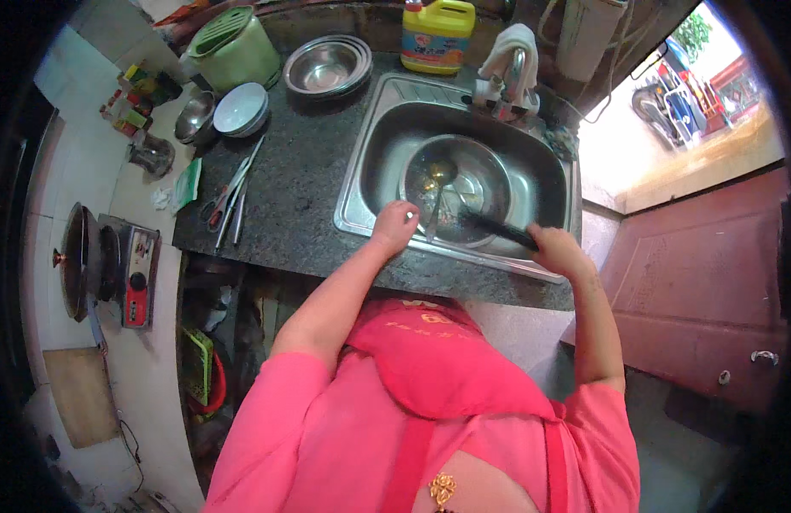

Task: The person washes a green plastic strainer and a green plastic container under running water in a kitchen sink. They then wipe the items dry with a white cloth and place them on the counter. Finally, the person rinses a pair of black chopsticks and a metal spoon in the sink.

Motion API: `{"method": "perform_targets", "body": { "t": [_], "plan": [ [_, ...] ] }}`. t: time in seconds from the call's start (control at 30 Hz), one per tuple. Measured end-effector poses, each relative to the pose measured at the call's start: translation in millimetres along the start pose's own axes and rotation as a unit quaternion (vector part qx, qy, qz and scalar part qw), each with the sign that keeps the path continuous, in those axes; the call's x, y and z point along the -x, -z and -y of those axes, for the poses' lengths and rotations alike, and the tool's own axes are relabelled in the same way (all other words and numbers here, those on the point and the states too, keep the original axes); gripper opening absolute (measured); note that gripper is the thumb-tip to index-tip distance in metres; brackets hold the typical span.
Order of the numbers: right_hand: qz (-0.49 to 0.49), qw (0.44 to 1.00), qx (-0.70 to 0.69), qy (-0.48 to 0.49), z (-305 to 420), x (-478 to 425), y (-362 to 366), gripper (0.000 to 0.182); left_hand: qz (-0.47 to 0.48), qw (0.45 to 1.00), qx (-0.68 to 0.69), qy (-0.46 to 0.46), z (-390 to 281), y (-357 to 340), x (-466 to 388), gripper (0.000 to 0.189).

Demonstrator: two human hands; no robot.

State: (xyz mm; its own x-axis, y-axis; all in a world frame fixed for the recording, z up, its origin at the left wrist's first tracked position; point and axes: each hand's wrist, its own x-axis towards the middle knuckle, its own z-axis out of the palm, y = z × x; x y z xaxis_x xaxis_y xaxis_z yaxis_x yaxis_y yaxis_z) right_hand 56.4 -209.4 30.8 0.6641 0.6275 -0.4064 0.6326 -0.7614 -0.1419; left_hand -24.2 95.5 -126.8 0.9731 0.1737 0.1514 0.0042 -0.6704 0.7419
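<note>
My left hand (397,224) is closed around the end of a thin, light-coloured handle at the near rim of a wide steel basin (498,167). My right hand (559,250) grips a long black handle (508,234), whose far end reaches down into the basin; what that end is, I cannot tell. The basin sits in a stainless steel sink (536,160) and holds water with utensils in it. Among them a ladle (443,172) leans with its handle towards the near rim.
A faucet (517,70) with a cloth over it stands behind the sink, beside a yellow detergent jug (437,38). Stacked steel bowls (328,67), white bowls (241,109), scissors (219,202) and a green container (235,54) are on the dark counter (293,186). A gas stove (139,276) is far left.
</note>
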Motion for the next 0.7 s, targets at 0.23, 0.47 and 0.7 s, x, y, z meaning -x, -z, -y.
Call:
{"method": "perform_targets", "body": {
  "t": [0.23,0.47,0.7],
  "plan": [
    [-0.300,0.851,-0.418,0.100,17,44,93,0.042,0.023,0.998,-0.050,0.004,-6,1,10,0.016],
    [-0.098,0.959,-0.257,0.074,-43,-11,-11,0.030,0.048,0.997,-0.045,0.035,-16,1,5,0.016],
    [-0.201,0.933,-0.297,0.033,26,-39,17,0.033,0.172,0.967,0.171,0.073,-65,13,6,0.058]
  ]
}}
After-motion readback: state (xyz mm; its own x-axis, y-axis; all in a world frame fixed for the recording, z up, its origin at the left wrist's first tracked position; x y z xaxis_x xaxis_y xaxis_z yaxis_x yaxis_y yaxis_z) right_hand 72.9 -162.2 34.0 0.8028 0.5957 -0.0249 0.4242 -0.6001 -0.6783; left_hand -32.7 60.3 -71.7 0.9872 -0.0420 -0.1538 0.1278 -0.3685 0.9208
